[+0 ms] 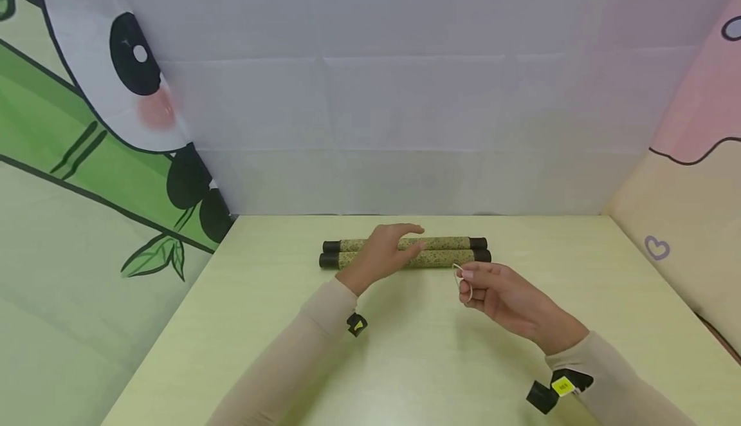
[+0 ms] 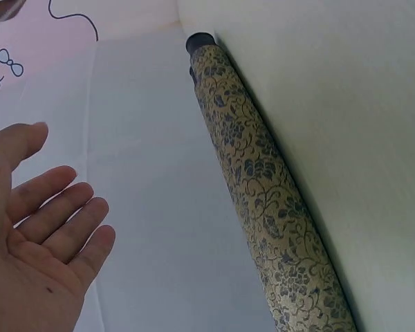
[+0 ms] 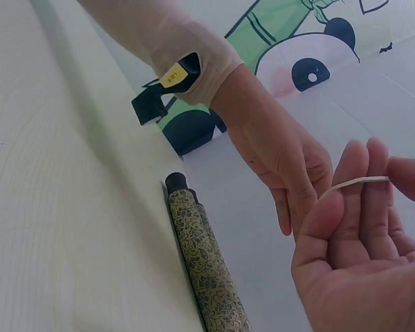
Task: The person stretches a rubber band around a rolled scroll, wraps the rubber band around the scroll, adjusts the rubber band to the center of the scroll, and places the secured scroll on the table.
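Two rolled scrolls, a front one (image 1: 446, 259) and a back one (image 1: 446, 243), lie side by side on the table, covered in gold-and-dark floral cloth with black end knobs. My left hand (image 1: 383, 252) is over their middle in the head view, fingers extended and thumb apart, holding nothing. In the left wrist view, that hand (image 2: 38, 235) shows an open palm beside a scroll (image 2: 263, 187). Just in front of the scrolls' right end, my right hand (image 1: 509, 297) holds a thin white elastic loop (image 1: 455, 274) with its fingers. The right wrist view shows the loop (image 3: 360, 181) spanning thumb and finger.
The pale wood-grain table (image 1: 417, 374) meets a plain whitish cloth backdrop (image 1: 405, 104) behind the scrolls. Printed cartoon panels stand at the left (image 1: 69, 233) and right (image 1: 695, 220). Each wrist wears a small black camera, the right one (image 1: 543, 397) hanging near the tabletop.
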A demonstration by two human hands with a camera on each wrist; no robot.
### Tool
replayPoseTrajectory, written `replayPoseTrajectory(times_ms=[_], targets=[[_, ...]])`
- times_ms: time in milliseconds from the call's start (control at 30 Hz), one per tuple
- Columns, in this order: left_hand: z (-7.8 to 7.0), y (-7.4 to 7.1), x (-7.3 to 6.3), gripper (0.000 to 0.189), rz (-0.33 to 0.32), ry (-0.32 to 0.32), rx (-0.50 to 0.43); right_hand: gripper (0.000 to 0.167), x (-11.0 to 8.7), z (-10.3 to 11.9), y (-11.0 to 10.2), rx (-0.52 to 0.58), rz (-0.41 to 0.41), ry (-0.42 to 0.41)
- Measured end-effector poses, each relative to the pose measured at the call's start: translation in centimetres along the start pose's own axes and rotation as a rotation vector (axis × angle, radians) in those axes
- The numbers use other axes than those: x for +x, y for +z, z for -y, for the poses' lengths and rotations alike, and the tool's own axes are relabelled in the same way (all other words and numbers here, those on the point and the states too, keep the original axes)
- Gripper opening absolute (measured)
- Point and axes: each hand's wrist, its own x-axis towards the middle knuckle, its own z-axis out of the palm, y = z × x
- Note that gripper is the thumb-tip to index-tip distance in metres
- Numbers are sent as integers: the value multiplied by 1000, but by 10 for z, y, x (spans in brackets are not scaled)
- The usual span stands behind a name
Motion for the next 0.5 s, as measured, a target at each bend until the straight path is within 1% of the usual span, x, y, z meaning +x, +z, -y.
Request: replayPoseTrajectory(times_ms=[100,300,367,433,500], targets=[[1,1,14,48,72,-24,55,24,-6,3,-2,-12,-9,-6],[12,9,37,61,152,-59,158,21,-14,7,-6,-40,-20,-11],[17,12,42,68,209,-76,223,20,-15,7,-7,-54,-28,-12],[22,15,46,75,268,-84,300,20,-16,8,-9,-66,-38,-11],[26,17,49,81,326,-90,357,19,-17,8,-10,-77,-48,-14]])
